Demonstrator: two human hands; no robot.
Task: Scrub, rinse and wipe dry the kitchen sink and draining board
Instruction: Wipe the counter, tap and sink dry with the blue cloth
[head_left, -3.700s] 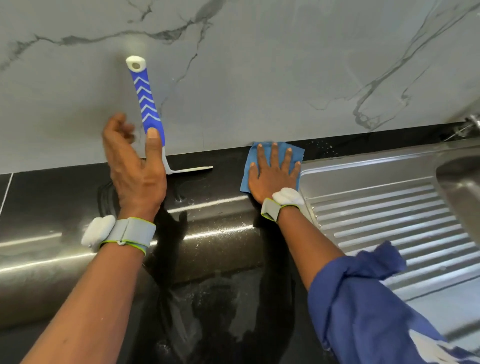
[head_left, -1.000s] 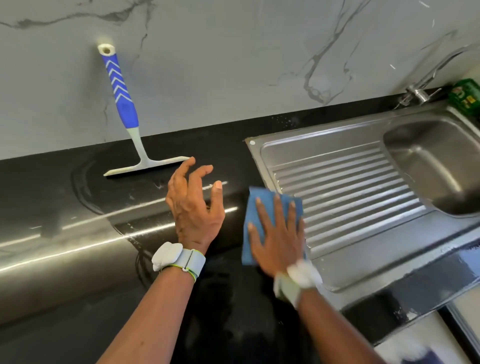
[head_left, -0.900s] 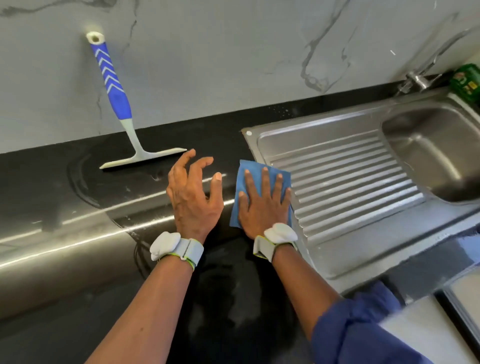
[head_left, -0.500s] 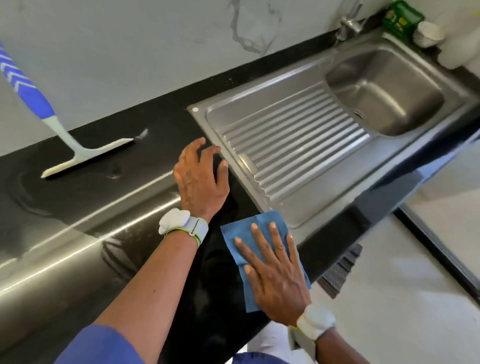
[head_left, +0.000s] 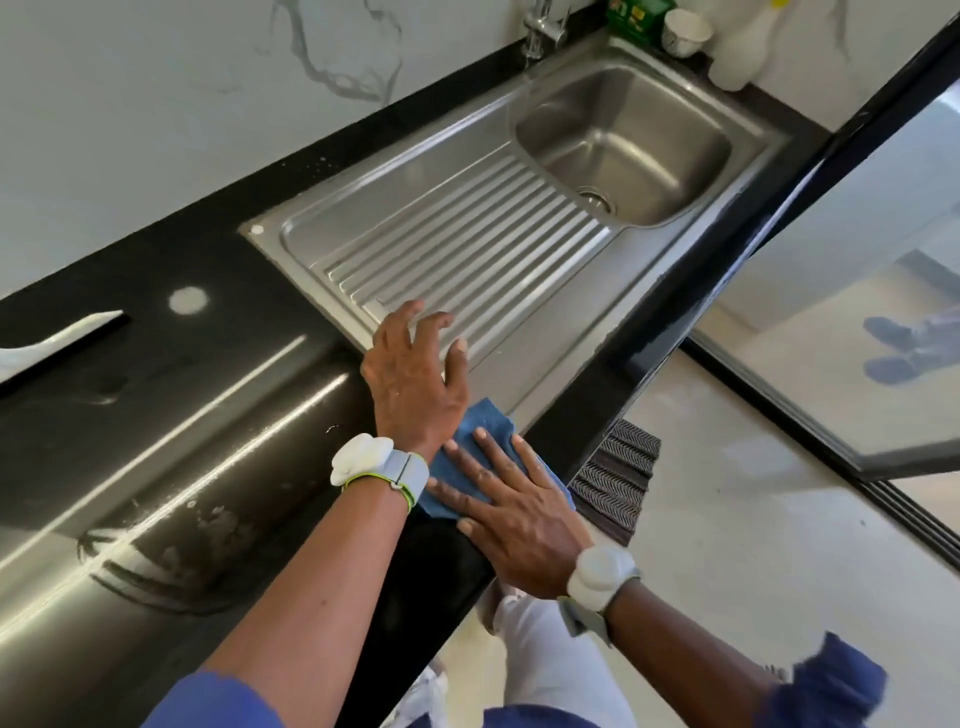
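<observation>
My right hand (head_left: 514, 514) lies flat on the blue cloth (head_left: 480, 428), fingers straight and spread. It presses the cloth onto the black counter (head_left: 156, 426) at its front edge, just short of the near corner of the draining board (head_left: 467, 228). I hold it flat rather than bunched so that, as I judge it, the whole palm bears down and the cloth takes up water across a wide strip. My left hand (head_left: 415, 374) holds nothing. Its fingers are spread and slightly bent over the near left corner of the draining board, and I cannot tell whether the tips touch the steel or hover just above it. I think it sits there to steady me as I lean toward the edge. The two hands are close, with my left wrist just beside my right fingertips and partly over the cloth. The sink (head_left: 649, 119) lies beyond the ridges to the right, with the tap (head_left: 540, 26) behind it and nothing in the bowl. The squeegee (head_left: 57, 338) rests on the counter at the far left, well apart and out of the cloth's path. Pale streaks (head_left: 182, 540) on the counter near me suggest the drying is unfinished there.
</observation>
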